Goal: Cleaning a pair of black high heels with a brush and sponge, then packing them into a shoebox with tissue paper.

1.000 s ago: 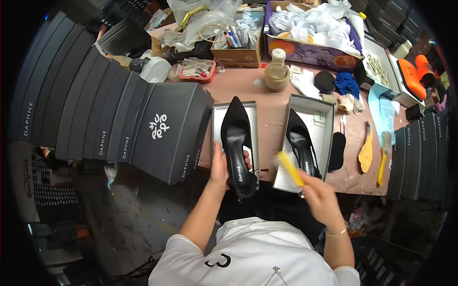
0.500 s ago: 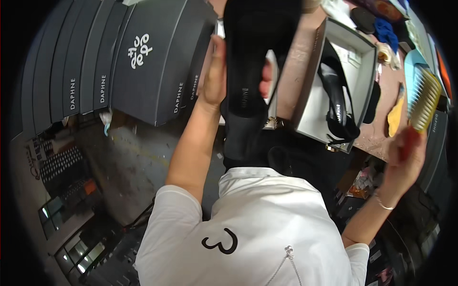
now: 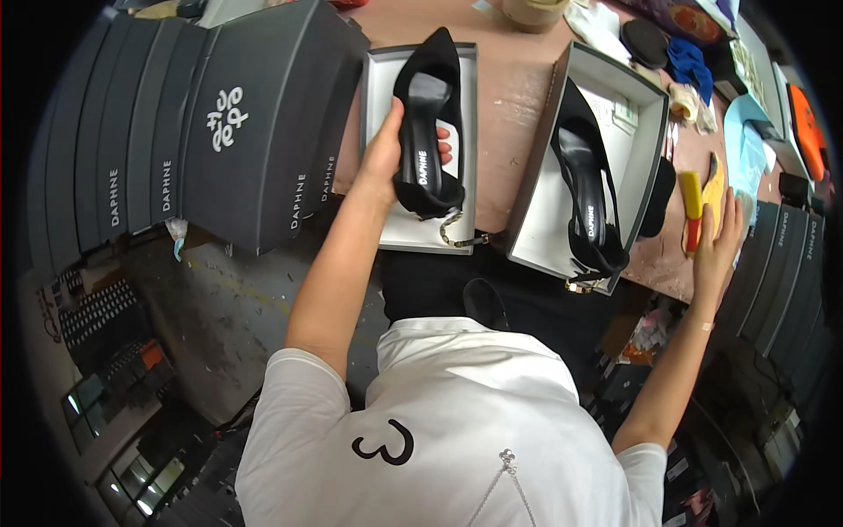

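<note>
My left hand (image 3: 383, 156) is closed around the middle of a black pointed shoe (image 3: 421, 132). Its thumb lies along the left side and fingertips show through the gap on the right. The shoe is above a shallow grey-edged, white-lined box part (image 3: 467, 189), and a strap with a gold-coloured chain hangs from its heel end. At the right, my right hand (image 3: 718, 250) has its fingers stretched apart beside a brush (image 3: 692, 195) with a yellow head and red handle lying on the table. Whether the fingertips touch the handle I cannot tell.
A matching black shoe (image 3: 580, 145) lies in an open white-lined box (image 3: 532, 189). Dark grey shoeboxes (image 3: 255, 132) stand in a row at the left. A yellow cloth (image 3: 714, 189), a blue cloth (image 3: 689, 68) and a round tub (image 3: 534, 13) are on the pink table (image 3: 492, 110).
The shoe in my left hand has gone down and away from me, over the box part. My right hand has let go of the brush, which now rests on the table.
</note>
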Tool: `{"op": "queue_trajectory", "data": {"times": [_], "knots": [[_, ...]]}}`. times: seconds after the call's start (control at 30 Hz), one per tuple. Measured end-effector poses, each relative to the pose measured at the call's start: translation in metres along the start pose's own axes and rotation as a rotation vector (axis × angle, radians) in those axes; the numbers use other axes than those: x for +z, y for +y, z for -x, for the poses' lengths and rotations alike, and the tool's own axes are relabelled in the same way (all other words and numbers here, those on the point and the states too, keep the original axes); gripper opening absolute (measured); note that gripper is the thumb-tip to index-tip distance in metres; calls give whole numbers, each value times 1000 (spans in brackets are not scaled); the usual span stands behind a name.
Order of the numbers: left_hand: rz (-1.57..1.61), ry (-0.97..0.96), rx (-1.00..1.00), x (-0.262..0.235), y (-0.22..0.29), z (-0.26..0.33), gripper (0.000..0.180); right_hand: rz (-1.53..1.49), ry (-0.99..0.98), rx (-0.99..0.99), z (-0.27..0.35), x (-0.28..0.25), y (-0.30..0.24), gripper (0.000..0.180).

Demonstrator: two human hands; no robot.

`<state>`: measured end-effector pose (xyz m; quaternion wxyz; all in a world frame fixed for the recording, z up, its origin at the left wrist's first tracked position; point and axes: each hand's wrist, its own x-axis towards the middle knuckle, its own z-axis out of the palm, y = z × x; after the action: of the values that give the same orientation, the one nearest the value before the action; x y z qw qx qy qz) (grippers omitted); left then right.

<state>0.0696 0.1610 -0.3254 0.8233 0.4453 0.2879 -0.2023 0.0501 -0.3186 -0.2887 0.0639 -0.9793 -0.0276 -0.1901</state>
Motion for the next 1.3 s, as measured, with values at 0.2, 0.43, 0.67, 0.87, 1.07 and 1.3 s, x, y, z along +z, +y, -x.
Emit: {"op": "queue_trajectory", "data": {"times": [0.2,0.43,0.67,0.87,1.07,1.3], "knots": [[216,-111,-40,4,-7,5,67,-909,-470,-408,-16,-59,-240,72],[-174,235,748,-31,-46,70,37,-1002,-325,-430,31,17,-311,33],[-790,178,851,-33,-67,122,15,-924,-425,-485,31,16,-317,35],[-803,-52,672,-54,-43,115,10,-993,-429,-444,34,22,-314,42],[-715,-166,505,-75,-22,107,14,-1005,-145,-275,58,-35,-289,42],[-582,-167,1163,3,-37,145,23,-294,-477,13,102,-74,-161,30]]}}
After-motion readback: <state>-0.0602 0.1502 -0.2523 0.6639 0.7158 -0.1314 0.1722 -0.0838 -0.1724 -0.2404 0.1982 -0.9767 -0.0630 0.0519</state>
